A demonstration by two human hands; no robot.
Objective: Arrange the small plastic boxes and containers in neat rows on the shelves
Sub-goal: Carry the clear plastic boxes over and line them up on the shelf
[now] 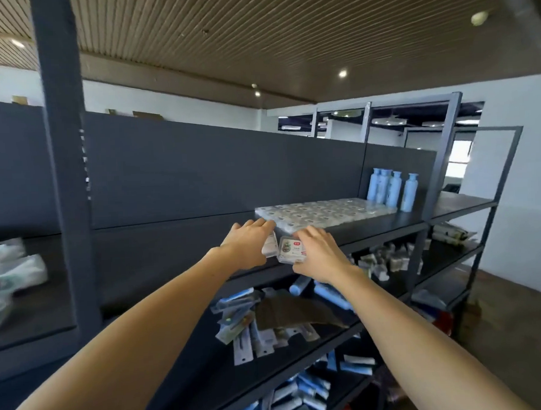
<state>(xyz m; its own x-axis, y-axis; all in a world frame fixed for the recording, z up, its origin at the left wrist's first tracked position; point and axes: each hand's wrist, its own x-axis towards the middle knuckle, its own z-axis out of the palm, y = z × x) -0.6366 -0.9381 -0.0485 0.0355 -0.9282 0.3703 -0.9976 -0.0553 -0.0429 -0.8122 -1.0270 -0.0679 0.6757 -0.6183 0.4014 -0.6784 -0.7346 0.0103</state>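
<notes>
Clear plastic boxes (pixel 322 214) lay in neat rows just beyond both hands. The right hand (pixel 319 253) gripped a labelled box (pixel 291 249); the left hand (pixel 249 244) held another box (pixel 270 245). Each should be set down flush against the nearest row's edge.

Rows of small boxes (pixel 322 213) on top shelf (pixel 178 249), bottles (pixel 392 188) at their right end, two boxes (pixel 288 250) before the rows, packets (pixel 253 329) on shelf below.

The small clear plastic box (pixel 291 249) bears a label with a red tag; its print is illegible.
</notes>
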